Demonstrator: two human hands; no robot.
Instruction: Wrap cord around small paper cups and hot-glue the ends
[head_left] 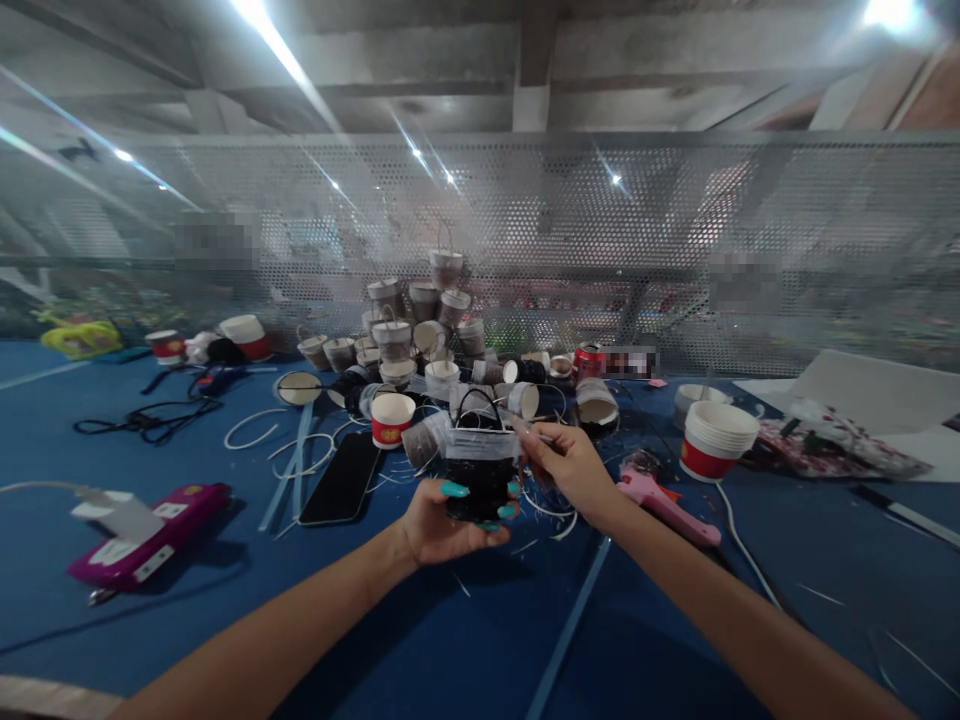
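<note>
In front of me is a small black cup-shaped basket (480, 482) with a pale grey band at its rim and a thin dark looped handle on top. My left hand (450, 528) is wrapped round its lower body, turquoise nails showing on both sides, and holds it upright above the table. At the right end of the pale band, the fingertips of my right hand (562, 462) are pinched together. What they grip there, if anything, is too small to make out. White curled strips lie on the table around and behind the basket.
Many wrapped cups (394, 342) are piled behind. A red-and-white paper cup (392, 420) and a black phone (341, 478) lie left of centre. Rightward are a pink glue gun (667, 505), stacked paper cups (718, 440) and a cord. A purple power strip (154, 535) sits at left.
</note>
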